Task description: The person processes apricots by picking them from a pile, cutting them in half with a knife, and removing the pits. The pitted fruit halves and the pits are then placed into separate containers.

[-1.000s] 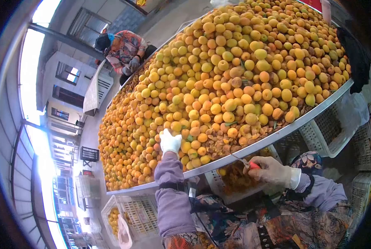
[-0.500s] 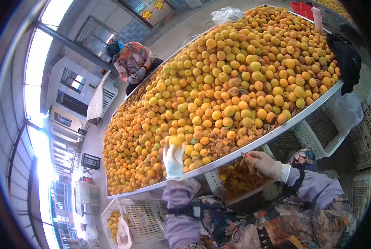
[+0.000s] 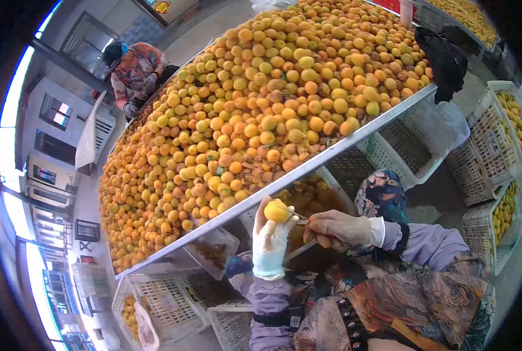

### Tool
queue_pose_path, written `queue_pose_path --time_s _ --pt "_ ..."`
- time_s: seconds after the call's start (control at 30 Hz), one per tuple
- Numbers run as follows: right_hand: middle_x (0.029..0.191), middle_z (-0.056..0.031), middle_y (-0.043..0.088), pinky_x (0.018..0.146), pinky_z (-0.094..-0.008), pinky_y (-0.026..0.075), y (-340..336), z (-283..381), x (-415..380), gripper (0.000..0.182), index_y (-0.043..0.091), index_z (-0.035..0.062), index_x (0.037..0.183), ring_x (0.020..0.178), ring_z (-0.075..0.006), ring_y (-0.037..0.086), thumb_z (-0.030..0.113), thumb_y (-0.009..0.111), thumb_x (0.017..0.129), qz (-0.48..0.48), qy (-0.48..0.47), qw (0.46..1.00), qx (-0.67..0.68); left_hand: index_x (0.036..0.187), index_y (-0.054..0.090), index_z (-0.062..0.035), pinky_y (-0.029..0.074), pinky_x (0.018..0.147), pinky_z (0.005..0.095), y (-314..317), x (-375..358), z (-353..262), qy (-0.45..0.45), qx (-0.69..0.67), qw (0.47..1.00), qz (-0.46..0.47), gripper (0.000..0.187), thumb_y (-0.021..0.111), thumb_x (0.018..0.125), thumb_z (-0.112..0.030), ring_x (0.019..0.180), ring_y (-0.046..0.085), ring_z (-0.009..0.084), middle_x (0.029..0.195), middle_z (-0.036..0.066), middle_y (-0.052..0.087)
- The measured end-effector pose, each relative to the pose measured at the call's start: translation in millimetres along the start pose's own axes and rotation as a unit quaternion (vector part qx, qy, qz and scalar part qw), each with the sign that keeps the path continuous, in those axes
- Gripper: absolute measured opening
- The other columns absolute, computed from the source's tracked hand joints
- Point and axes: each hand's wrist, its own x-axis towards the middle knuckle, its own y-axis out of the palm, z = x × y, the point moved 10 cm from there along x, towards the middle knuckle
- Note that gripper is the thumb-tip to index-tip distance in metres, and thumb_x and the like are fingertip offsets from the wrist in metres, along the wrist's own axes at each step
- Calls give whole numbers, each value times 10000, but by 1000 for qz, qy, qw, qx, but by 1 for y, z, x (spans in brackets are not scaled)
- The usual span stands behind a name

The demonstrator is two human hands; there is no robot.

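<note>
My left hand [image 3: 270, 248], in a white glove with bare fingertips, is closed around a yellow apricot [image 3: 277, 210] just in front of the table edge. My right hand [image 3: 343, 228], also gloved, grips a small knife [image 3: 294, 214] whose thin blade points left and meets the apricot's side. Below both hands is a crate [image 3: 338, 196] with apricot pieces in it. Beyond them a big heap of apricots [image 3: 243, 117] covers the metal-edged table [image 3: 325, 153].
White plastic crates stand under the table [image 3: 410, 169] and at the lower left [image 3: 161, 298]. Stacked crates [image 3: 486, 137] with fruit are on the right. A black cloth [image 3: 442, 61] hangs over the table corner. Another person [image 3: 135, 76] sits across the heap.
My left hand has drawn back from the heap with the apricot, to a place before the table edge. The knife in my right hand now meets the fruit. The view has shifted right.
</note>
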Motion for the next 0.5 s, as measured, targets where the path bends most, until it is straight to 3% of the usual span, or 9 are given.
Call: queue_pose_path --time_s 0.13,0.4,0.5 --pt "607 38 476 388 -188 317 3 -11 -9 331 586 99 911 454 -44 398 382 419 944 -6 25 1000 0 1343 345 -25 438 941 415 -5 -10 9 5 95 995 -25 559 581 857 -167 1086 530 302 1209 140 494" --pt "608 21 481 398 -205 304 6 -25 -10 304 532 107 915 465 -60 396 395 436 935 -28 51 998 -19 1337 326 15 400 973 414 -2 -17 10 17 98 995 -20 562 564 861 -168 1109 510 289 1249 169 459" --pt "597 16 479 396 -207 306 6 -20 -12 317 528 105 893 462 -66 400 407 438 936 -40 38 998 -35 1346 318 13 421 949 385 -4 -19 10 10 71 997 -16 619 624 834 -154 1097 521 261 1256 147 480"
